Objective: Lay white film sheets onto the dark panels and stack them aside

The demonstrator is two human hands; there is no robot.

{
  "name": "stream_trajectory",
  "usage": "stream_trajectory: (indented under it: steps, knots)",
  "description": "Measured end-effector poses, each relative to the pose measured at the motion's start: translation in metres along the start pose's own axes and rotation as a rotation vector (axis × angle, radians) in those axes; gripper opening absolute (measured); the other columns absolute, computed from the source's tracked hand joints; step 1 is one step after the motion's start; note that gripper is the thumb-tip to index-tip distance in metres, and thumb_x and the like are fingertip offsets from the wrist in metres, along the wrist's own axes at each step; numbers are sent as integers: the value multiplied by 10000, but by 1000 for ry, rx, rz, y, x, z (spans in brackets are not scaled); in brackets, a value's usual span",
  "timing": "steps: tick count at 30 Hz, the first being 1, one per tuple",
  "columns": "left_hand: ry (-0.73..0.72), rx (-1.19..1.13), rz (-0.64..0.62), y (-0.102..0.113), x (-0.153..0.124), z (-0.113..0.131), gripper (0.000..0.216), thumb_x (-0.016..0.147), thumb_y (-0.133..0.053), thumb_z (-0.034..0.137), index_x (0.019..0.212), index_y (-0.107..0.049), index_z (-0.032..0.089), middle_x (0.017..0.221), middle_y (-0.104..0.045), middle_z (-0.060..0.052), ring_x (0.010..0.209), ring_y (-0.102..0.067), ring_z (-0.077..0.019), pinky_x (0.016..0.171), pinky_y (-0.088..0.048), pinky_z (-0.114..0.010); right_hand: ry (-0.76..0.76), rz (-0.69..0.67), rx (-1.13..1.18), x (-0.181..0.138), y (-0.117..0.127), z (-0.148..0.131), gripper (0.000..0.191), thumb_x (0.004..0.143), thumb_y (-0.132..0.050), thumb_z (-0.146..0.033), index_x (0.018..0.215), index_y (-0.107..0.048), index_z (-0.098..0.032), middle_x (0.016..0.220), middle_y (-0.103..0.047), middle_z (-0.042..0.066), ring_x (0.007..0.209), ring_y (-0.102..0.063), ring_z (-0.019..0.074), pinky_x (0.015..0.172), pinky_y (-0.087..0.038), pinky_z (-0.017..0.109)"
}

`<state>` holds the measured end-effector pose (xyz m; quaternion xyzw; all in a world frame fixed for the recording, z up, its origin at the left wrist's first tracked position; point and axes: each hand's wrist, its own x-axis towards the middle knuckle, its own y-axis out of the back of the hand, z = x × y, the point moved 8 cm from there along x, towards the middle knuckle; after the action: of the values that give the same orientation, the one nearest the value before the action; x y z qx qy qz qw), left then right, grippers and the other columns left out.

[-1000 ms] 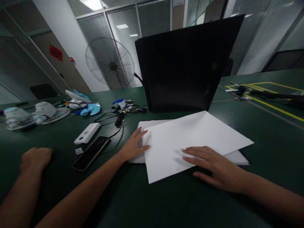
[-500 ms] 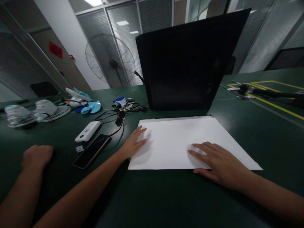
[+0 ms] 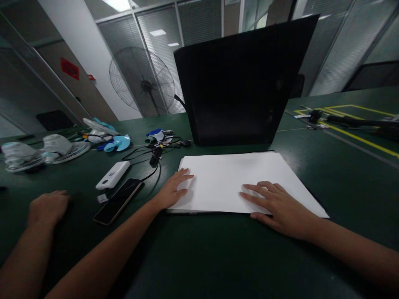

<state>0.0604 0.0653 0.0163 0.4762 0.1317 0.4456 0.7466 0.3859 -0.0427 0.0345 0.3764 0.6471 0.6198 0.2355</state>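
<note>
A white sheet of paper (image 3: 224,178) lies flat on the green table, and a thin dark edge shows under its right and back sides. At the front left, edges of more paper seem to show beneath. My left hand (image 3: 171,190) rests on the sheet's left edge, fingers spread, holding nothing. On the front right part, my right hand (image 3: 277,207) has its fingers apart and lying on the paper, with the thumb by the front edge. Behind the sheet a large black panel (image 3: 240,91) stands upright, leaning slightly back.
Another person's closed hand (image 3: 48,209) rests at the far left. Nearby lie a phone (image 3: 118,201) and a white device (image 3: 112,175) with a cable. Small fans (image 3: 118,143) and tangled wires (image 3: 168,139) lie farther back. Black equipment (image 3: 349,120) lies at the right near yellow tape.
The sheet's front edge and right corner have shifted back and left, and the dark edge on its right now shows. My right hand moved slightly left with it; both hands remain on the paper.
</note>
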Motion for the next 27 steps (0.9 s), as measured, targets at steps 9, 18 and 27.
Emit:
stream_trajectory:
  steps: [9,18,27]
  knots:
    - [107,18,149,9,7,-4,368,932,-566,295,1249,-722,194,1518,-576,-129,1428,-520,-297,1231,-347,-534,132,-50,99,-3,0,-4,614,1044,-482,-433,1628,-291,-416,1635,-378,-18,1409,-438,311,1114,-421,597]
    - [107,22,119,9,6,-9,436,911,-521,247,1304,-694,172,1525,-568,-124,1448,-499,-283,1246,-320,-542,155,66,31,-4,5,-2,566,1024,-549,-423,1573,-429,-365,1530,-529,6,1339,-539,269,1052,-514,531]
    - [79,19,9,29,8,-19,469,922,-417,186,1271,-729,213,1456,-632,-29,1397,-555,-221,1252,-332,-483,486,366,-253,-24,30,-48,428,989,-504,-92,1389,-612,-196,1440,-610,73,1250,-608,219,952,-566,395]
